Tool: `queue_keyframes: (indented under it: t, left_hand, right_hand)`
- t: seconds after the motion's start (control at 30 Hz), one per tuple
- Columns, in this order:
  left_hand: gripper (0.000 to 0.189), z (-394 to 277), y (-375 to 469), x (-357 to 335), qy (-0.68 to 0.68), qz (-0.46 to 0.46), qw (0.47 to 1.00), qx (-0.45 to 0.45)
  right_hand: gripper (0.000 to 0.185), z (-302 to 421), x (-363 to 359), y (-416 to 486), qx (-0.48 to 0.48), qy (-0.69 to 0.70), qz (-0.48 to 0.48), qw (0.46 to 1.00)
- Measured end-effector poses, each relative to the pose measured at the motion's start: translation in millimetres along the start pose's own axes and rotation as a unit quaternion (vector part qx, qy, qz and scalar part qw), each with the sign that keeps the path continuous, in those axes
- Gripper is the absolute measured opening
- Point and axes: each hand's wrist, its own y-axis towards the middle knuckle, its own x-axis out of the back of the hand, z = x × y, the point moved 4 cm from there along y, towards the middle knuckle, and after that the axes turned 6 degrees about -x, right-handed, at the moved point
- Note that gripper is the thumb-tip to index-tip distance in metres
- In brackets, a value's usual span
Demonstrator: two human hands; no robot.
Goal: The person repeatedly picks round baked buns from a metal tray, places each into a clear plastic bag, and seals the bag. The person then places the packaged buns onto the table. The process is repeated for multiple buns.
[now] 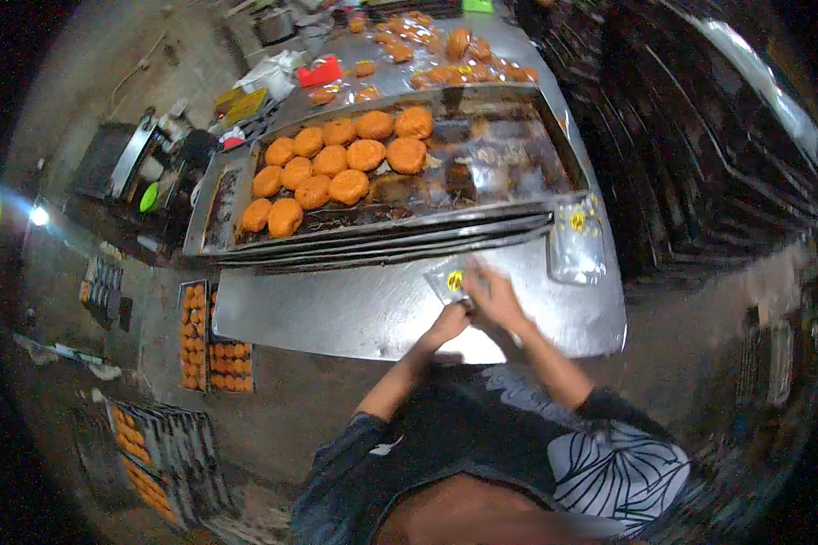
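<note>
Both of my hands meet over the front of a metal worktable (300,306). A small clear plastic bag (443,278) with a yellow round mark is at my left hand (452,320), which grips its lower edge. My right hand (492,293) is blurred and touches the bag's right side; its fingers are too smeared to tell their hold. Beyond them, a large dark baking tray (395,221) lies on other trays, with round orange-brown buns (366,155) over its left part. A stack of clear bags (578,252) with yellow marks lies at the table's right.
Bagged buns (474,73) lie behind the tray, near a red plastic object (319,71) and yellow items (245,107). Trays of buns (194,337) stand low at the left, with more racked trays (177,449) nearer. Dark stacked trays (661,150) rise at the right.
</note>
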Motion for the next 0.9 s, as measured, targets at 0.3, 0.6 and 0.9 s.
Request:
queue_keyframes:
  t: [0.3,0.6,0.9]
  left_hand:
    - [0.028,-66,-18,31,-0.092,-0.045,0.994,-0.048]
    - [0.016,-102,-24,43,-0.237,-0.158,0.956,0.071]
    - [0.036,-109,-41,148,-0.597,-0.388,0.700,-0.058]
  right_hand:
    - [0.025,-77,-21,-56,-0.002,0.078,0.090,0.993]
    - [0.033,-86,-31,-66,-0.201,0.257,0.117,0.938]
    - [0.055,83,-71,8,-0.044,0.721,0.297,0.624]
